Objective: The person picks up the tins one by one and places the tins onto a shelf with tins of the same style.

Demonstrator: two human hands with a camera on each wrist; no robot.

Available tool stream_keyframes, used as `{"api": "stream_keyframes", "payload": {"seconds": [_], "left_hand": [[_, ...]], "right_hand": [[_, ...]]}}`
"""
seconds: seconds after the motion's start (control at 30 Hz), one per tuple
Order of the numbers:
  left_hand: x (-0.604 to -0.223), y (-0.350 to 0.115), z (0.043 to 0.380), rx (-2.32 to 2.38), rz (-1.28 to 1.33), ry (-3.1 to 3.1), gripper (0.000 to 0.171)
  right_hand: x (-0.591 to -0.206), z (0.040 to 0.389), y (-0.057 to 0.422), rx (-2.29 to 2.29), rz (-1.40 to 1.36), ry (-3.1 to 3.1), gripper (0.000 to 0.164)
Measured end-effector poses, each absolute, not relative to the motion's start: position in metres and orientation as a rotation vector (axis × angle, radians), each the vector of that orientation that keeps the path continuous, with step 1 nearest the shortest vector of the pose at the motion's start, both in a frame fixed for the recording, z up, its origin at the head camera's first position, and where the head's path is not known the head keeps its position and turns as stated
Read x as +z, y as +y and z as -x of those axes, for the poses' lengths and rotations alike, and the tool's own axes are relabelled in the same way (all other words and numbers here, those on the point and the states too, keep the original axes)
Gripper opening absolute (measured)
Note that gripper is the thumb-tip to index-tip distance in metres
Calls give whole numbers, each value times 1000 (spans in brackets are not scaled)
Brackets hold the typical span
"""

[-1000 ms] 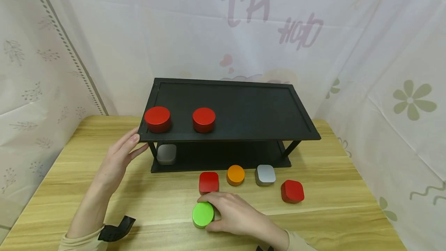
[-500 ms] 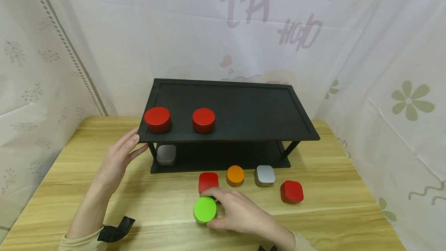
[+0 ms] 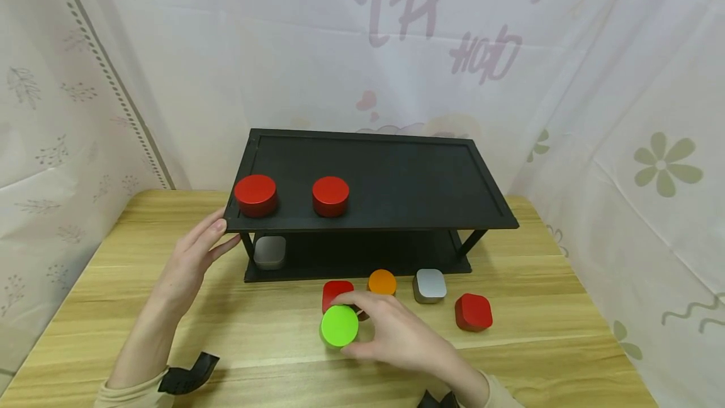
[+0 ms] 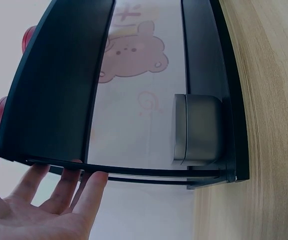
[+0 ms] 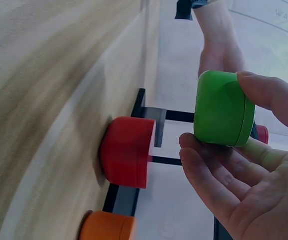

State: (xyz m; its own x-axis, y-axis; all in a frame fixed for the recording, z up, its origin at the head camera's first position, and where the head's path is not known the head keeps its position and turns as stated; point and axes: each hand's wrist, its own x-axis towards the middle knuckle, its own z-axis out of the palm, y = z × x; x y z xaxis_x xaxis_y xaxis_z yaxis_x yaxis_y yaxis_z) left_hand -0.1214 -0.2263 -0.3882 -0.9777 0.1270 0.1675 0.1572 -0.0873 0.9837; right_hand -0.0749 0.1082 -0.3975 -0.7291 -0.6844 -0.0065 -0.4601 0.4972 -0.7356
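My right hand (image 3: 391, 335) pinches a round green tin (image 3: 340, 326) between thumb and fingers. In the right wrist view the green tin (image 5: 218, 107) is lifted clear of the wooden table. Just beyond it stands a square red tin (image 3: 337, 294), partly covered by my fingers in the head view. With my left hand (image 3: 189, 263) I grip the left front corner of a black two-tier shelf (image 3: 396, 181). The left wrist view shows the thumb at the top board's outer side and the fingers (image 4: 91, 192) at its end edge.
Two round red tins (image 3: 330, 196) stand on the top tier. A square grey tin (image 3: 270, 252) sits at the left of the lower tier. Before the shelf are a round orange tin (image 3: 382, 282), a square silver tin (image 3: 430, 285) and another square red tin (image 3: 473, 312).
My right hand has raised the green tin and carried it forward and slightly right, toward the shelf. My left hand has stayed at the shelf corner.
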Motion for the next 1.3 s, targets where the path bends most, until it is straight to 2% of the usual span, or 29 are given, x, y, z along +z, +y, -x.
{"api": "stream_keyframes", "payload": {"seconds": [0.6,1.3], "left_hand": [[-389,-226,121,-2296,353,-2078,41],[-390,-227,122,-2311,371,-2056,40]], "right_hand": [[-371,85,122,-1205,854,2528,62],[-334,94,130,-1306,933,2593,57]]}}
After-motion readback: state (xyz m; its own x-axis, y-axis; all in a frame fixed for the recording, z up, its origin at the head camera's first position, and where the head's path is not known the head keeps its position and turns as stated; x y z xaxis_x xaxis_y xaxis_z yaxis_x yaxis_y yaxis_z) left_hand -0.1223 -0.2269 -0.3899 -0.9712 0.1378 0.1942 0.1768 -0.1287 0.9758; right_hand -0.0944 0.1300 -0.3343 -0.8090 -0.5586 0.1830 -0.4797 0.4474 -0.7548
